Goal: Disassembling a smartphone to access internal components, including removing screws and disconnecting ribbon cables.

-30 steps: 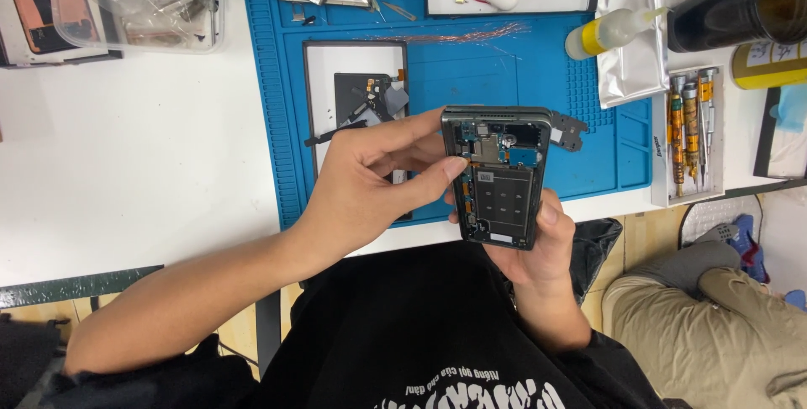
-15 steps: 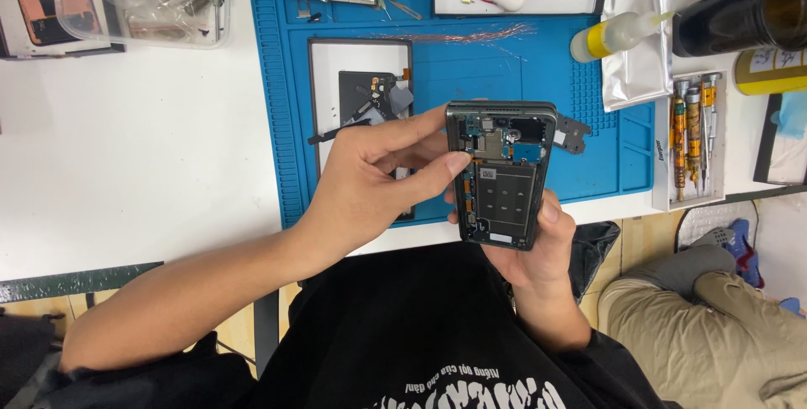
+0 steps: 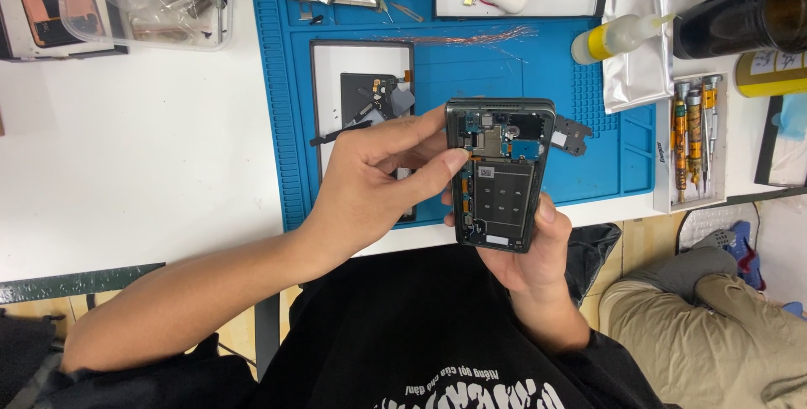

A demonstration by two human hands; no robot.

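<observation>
Holding an opened phone (image 3: pixel 499 175) up over the blue mat (image 3: pixel 588 123), insides facing up for a good look. Right hand (image 3: pixel 530 249) wrapped around the bottom to keep it steady. Left hand (image 3: pixel 378 178) fingertips pinched on a tiny part near the top edge.

Your right hand (image 3: pixel 538 258) is mostly hidden behind the opened phone (image 3: pixel 498 174). Your left fingertips (image 3: pixel 458 159) cover part of its board, where the components are too small to tell. The dark bottle (image 3: pixel 748 10) is cut by the picture's edge.
</observation>
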